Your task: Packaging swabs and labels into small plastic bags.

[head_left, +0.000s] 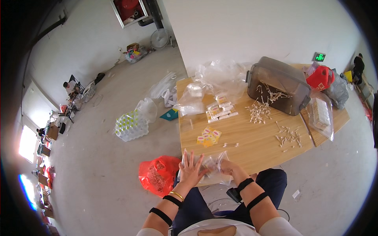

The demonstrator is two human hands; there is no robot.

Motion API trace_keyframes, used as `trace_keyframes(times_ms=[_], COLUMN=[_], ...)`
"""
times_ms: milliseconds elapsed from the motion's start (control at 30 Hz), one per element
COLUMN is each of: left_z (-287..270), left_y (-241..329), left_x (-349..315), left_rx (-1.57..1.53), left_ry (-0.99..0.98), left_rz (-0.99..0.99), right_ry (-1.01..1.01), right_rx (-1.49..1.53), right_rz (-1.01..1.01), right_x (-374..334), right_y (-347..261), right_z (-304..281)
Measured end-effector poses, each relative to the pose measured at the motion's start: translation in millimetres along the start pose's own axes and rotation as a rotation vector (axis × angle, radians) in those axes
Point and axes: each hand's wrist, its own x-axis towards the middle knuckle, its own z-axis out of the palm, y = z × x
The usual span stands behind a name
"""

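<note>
At the table's near edge, my left hand (191, 172) lies with fingers spread on a clear plastic bag (212, 163). My right hand (227, 166) is closed at the bag's right side; its fingertips are partly hidden by the crinkled film. Just beyond the bag, a short row of cotton swabs (231, 145) lies beside yellow-and-white cards (209, 136). Farther back are small white-and-yellow packs (221, 109) in a stack. A loose heap of cotton swabs (259, 112) spills from a tipped grey plastic bin (278, 84), and more swabs (288, 137) are scattered to the right.
Clear plastic bags (220, 76) cover the wooden table's (248, 157) far left corner. A bag of white packs (321, 114) and a red bag (321, 78) sit at right. On the floor stand a red plastic bag (158, 175) and a clear bundle with green spots (132, 126).
</note>
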Motion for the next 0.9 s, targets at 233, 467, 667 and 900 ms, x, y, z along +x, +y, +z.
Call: trace_keyframes(times_ms=[233,467,667,900], left_z=[-4,-2,3,4], left_y=[1,-6,-8,-6], left_x=[1,1,-2,4], left_rx=[-0.017,-0.07,-0.021,-0.113], left_ry=[0.01,0.012,0.026,0.041], left_rz=[0.024,-0.013,-0.003,0.044], right_ry=[-0.125,-0.191,-0.022,0.44], right_rx=[-0.151,-0.109,-0.913,-1.22], right_rz=[0.231,-0.089,-0.202,-0.627], right_x=[9,11,10,13], right_y=[-4,-10,-22,20], right_z=[-26,-4,14,4])
